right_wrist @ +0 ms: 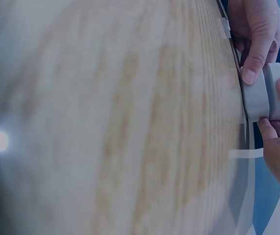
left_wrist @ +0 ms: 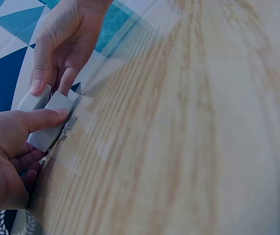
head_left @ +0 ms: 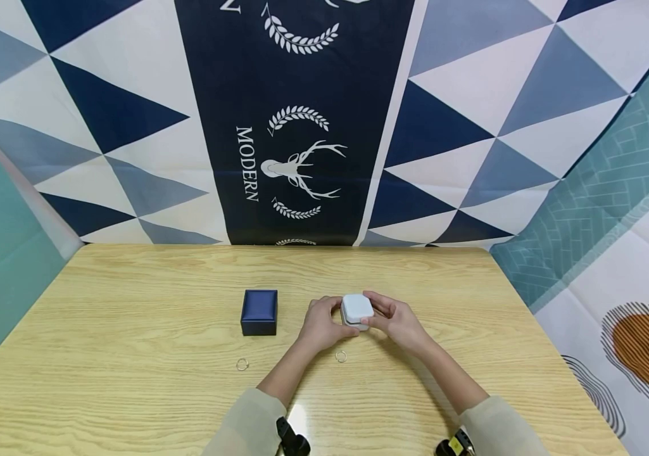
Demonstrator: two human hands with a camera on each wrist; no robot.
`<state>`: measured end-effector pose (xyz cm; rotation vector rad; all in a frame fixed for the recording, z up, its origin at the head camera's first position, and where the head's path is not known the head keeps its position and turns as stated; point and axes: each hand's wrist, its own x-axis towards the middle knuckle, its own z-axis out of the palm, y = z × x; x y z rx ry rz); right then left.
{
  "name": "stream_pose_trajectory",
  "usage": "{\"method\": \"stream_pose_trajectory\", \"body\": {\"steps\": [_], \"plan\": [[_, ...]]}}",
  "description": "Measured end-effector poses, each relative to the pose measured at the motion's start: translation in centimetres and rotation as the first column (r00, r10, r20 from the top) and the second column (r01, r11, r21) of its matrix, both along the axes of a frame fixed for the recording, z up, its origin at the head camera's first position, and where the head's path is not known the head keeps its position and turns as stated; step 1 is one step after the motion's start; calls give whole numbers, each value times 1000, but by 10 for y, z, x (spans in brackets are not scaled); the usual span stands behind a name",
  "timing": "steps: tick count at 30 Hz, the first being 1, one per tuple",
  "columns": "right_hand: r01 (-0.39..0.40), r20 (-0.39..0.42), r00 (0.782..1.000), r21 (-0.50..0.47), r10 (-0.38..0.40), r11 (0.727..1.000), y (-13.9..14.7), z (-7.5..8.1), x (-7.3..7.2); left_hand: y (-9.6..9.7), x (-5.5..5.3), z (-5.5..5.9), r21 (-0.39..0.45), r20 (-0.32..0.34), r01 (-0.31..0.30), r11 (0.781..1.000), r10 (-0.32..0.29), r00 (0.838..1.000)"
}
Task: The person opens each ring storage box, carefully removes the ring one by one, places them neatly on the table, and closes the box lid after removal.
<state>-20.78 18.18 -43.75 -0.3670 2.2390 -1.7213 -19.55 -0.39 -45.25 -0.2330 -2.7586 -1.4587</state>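
A small white ring box (head_left: 357, 308) with rounded corners is between both hands near the middle of the table. My left hand (head_left: 324, 324) grips its lower part, thumb (left_wrist: 49, 119) pressed on the front side. At the lid (right_wrist: 277, 90), the right hand (head_left: 397, 322) pinches from the other side, thumb in front and fingers behind. A narrow gap shows between lid and base (right_wrist: 256, 95), so the lid stands slightly raised. The inside of the box is hidden. Close in front of the left hand lies a thin ring (head_left: 341, 356) on the tabletop.
To the left stands a closed navy box (head_left: 259, 312), with a second thin ring (head_left: 242, 364) in front of it. The light wood table (head_left: 147, 304) ends at a patterned cloth (head_left: 296, 158) behind. Dark wrist devices sit at both sleeves.
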Motion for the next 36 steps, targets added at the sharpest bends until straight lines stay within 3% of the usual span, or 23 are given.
{"method": "stream_pose_trajectory", "body": {"steps": [36], "plan": [[-8, 3, 1000, -30, 8, 1000, 0, -3, 1, 0, -1, -2, -17, -16, 1, 1000, -2, 1000]]}}
